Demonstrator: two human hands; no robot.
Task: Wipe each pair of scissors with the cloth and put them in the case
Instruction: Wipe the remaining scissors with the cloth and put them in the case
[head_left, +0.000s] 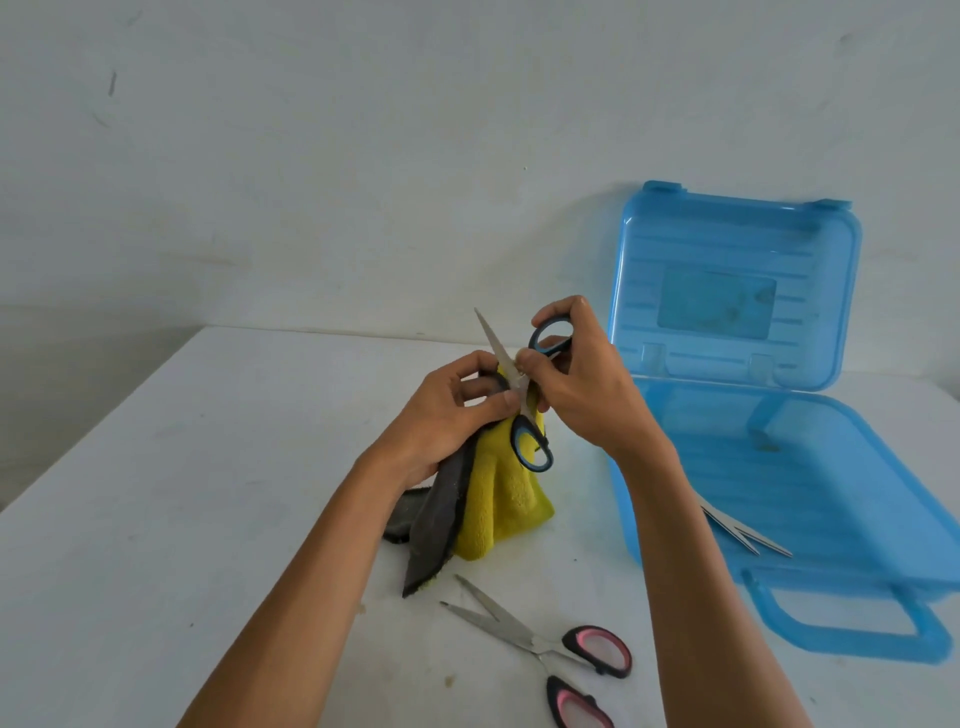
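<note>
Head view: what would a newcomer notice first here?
Mid-table, the left hand grips a yellow-and-grey cloth against blue-handled scissors, which the right hand holds by a handle. A bright blue case stands open at right; pink-handled scissors lie open near the front edge.

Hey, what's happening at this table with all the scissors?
A person is cleaning scissors. The left hand grips a yellow and grey cloth against a blade of the opened blue-handled scissors, while the right hand holds their upper handle loop. A pink-handled pair lies open on the white table, not yet in the case. The blue see-through plastic case stands open at the right, with the blades of a third pair of scissors showing inside it.
</note>
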